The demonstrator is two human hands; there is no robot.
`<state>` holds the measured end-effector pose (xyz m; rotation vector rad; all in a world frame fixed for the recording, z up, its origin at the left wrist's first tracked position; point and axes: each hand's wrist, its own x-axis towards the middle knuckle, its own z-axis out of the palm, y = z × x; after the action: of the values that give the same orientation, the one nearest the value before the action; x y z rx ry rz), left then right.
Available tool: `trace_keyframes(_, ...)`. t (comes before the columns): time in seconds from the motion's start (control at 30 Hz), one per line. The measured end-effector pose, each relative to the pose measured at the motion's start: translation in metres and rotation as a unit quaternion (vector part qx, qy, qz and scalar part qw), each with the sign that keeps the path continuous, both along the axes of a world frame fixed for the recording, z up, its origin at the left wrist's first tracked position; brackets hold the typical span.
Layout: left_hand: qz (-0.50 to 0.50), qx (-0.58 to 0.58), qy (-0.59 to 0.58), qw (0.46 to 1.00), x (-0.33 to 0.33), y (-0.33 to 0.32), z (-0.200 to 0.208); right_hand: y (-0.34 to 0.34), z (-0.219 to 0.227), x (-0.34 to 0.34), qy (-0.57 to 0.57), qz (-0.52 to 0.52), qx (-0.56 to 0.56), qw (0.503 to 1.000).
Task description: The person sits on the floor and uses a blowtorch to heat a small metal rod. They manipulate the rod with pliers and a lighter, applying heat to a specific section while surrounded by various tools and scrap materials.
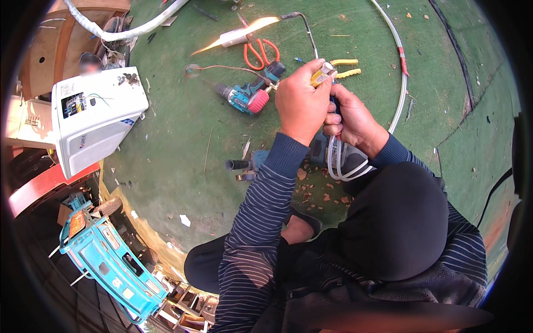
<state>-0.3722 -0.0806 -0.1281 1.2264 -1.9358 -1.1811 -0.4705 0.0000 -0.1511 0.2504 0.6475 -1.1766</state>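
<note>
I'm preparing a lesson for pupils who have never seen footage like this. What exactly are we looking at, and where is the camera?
There is no machine arm here: these are a person's own bare hands. The single picture comes from a wide fisheye camera on the head, looking down, so edges bend. The left hand grips a yellow tool; the right hand closes around something mostly hidden. A bent metal tube rises above them, with a bright, flame-like streak near its tip. On the green floor lie a drill, orange-handled scissors or pliers and a yellow-handled tool. A white box-shaped unit stands to the left.
</note>
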Motion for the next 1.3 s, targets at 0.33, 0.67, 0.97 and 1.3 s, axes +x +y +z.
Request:
trace_keyframes(0.33, -0.005, -0.014, 0.000, 1.000, 0.0001, 0.0003, 0.0001, 0.0002, 0.0005, 0.0001, -0.007, -0.004, -0.006, 1.000)
trace_keyframes(0.67, -0.004, 0.003, -0.009, 1.000, 0.0011, 0.0001, 0.0051, -0.0007, -0.0030, 0.0017, -0.006, -0.002, 0.001, 1.000)
trace_keyframes(0.97, 0.002, -0.018, -0.020, 1.000, 0.0002, -0.0002, 0.0084, 0.0007, -0.0015, 0.0019, 0.009, -0.006, -0.007, 1.000)
trace_keyframes(1.3, -0.015, -0.029, -0.006, 0.999, 0.0017, -0.0010, 0.0047, 0.0012, -0.0019, 0.0025, 0.009, -0.013, -0.010, 1.000)
